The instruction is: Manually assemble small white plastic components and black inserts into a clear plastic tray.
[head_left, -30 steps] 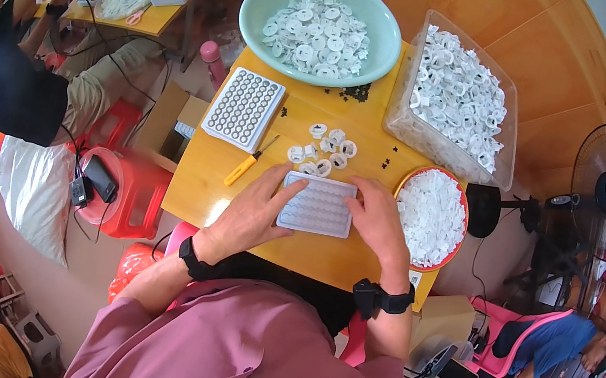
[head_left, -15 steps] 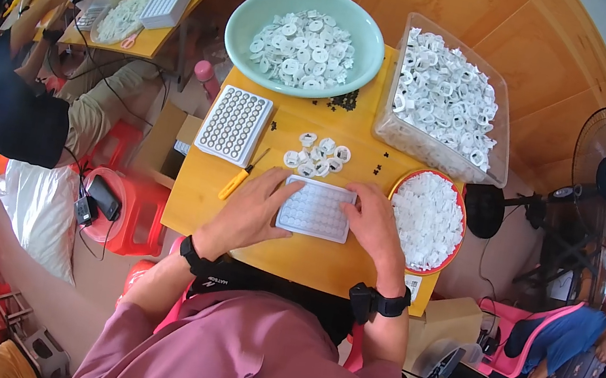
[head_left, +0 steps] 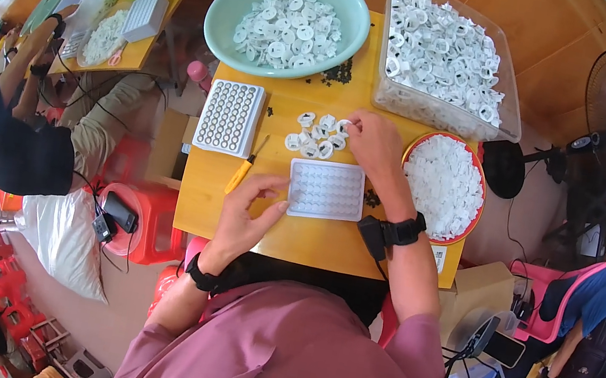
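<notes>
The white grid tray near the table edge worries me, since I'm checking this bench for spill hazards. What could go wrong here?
The white grid tray lies near the table's front edge, steadied only by the left hand; a nudge might tip it off. The right hand reaching into the loose white rings could scatter them.

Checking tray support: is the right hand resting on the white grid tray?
No, the right hand reaches the loose white rings above the tray.
</notes>
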{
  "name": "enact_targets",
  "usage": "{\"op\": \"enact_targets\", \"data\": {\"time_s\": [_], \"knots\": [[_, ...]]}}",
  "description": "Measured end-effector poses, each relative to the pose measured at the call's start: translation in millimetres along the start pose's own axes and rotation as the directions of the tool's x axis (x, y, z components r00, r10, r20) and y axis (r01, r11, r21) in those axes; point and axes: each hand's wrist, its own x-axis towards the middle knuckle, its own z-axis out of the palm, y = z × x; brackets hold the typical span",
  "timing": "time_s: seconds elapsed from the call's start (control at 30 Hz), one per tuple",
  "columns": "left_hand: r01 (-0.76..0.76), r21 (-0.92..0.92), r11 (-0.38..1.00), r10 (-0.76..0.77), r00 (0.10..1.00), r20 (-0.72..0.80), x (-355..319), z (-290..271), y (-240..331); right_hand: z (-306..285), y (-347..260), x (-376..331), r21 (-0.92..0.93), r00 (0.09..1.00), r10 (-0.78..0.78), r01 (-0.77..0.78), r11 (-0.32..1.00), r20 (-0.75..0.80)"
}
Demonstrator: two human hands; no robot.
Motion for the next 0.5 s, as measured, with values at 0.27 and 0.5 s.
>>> {"op": "enact_targets", "data": {"time_s": [0.27,0.5], "knots": [[0.239,-0.423,0.874,-0.236,0.97,0.061,-9,18,-1,-29,-29,-66,0.476,0.983,0.026,-0.111,0.872,0.181],[0.258,-0.451,0.854,-0.222,0.966,0.133,-19,25,-10,-21,-48,-116,0.561,0.904,0.024,-0.286,0.776,0.428]]}}
